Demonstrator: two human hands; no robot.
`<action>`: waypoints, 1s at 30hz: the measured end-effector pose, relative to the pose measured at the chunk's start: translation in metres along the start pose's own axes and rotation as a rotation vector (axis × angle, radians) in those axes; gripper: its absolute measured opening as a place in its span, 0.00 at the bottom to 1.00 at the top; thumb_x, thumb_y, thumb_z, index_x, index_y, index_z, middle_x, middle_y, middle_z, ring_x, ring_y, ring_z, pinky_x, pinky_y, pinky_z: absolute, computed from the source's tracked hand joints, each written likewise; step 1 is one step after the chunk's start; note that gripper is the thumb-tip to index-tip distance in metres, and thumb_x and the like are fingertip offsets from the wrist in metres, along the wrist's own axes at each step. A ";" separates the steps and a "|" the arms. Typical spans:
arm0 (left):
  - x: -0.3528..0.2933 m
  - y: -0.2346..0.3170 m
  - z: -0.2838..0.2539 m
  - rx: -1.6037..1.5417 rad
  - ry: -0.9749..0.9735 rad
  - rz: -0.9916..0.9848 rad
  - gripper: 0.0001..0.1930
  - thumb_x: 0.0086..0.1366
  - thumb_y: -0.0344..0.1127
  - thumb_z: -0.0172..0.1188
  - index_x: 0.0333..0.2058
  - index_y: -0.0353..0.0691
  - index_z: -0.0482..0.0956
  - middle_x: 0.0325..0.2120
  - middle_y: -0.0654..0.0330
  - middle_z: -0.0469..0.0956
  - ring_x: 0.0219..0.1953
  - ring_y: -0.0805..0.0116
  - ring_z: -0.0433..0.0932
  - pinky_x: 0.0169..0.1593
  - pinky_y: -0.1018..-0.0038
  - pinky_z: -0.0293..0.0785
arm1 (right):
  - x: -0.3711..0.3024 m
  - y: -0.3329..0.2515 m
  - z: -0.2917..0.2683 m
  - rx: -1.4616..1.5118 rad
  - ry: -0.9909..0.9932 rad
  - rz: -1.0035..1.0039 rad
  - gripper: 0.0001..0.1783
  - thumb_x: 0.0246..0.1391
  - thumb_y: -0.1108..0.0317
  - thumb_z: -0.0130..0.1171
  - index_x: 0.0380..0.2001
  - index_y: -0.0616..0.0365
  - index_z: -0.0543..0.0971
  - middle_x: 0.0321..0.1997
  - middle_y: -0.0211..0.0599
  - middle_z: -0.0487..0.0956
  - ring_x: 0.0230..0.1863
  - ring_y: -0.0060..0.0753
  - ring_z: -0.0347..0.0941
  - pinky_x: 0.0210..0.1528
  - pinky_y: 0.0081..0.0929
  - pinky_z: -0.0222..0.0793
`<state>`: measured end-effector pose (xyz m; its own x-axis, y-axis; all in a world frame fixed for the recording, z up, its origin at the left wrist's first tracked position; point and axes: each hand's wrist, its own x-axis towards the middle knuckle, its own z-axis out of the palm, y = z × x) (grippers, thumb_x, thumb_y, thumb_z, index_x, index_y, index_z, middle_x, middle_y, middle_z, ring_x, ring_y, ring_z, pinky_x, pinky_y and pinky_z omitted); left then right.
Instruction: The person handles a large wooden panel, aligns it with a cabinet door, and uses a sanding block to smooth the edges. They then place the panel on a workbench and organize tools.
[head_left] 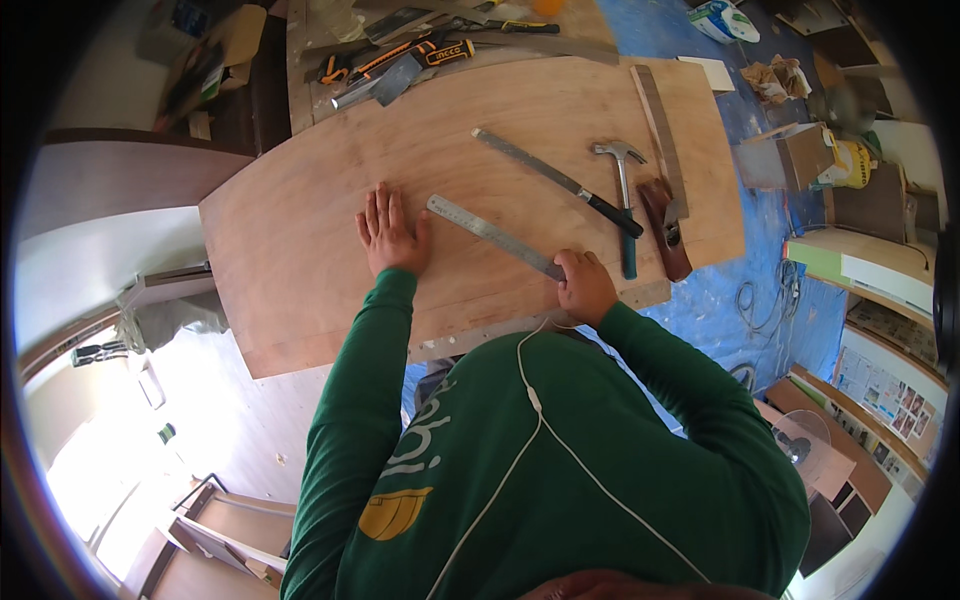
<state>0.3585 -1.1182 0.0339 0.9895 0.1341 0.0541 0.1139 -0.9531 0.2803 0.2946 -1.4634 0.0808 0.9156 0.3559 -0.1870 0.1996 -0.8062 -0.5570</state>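
My left hand (391, 236) lies flat on a plywood sheet (300, 240), its fingers stretched away from me. In my right hand (585, 284) is the near end of a steel ruler (490, 234), which rests slantwise on the wood with its far end close to my left fingers. Beyond the ruler lies a metal file (540, 172) with a black handle. To its right are a claw hammer (622, 190) with a dark teal handle and a reddish-brown wooden hand plane (663, 230). A long narrow strip (660, 135) runs beside them, near the sheet's right side.
Several tools, among them an orange-and-black handsaw (400, 55), are heaped past the sheet's far edge. Blue plastic sheeting (715, 300) covers the floor at right, with a coiled cable (765, 300) on it. Cardboard boxes (800, 155) and a yellow-and-white bucket (850, 163) stand further right.
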 end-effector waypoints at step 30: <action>-0.001 0.001 0.000 -0.020 0.011 0.012 0.34 0.74 0.57 0.47 0.70 0.43 0.66 0.75 0.54 0.56 0.78 0.54 0.49 0.78 0.52 0.36 | 0.034 0.033 -0.087 -0.067 0.176 0.091 0.21 0.55 0.59 0.68 0.48 0.57 0.78 0.46 0.49 0.73 0.43 0.56 0.78 0.43 0.48 0.76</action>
<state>0.3579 -1.1191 0.0342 0.9898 0.1256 0.0679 0.1000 -0.9492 0.2985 0.3628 -1.5191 0.1259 0.9766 0.1970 -0.0862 0.1309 -0.8627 -0.4886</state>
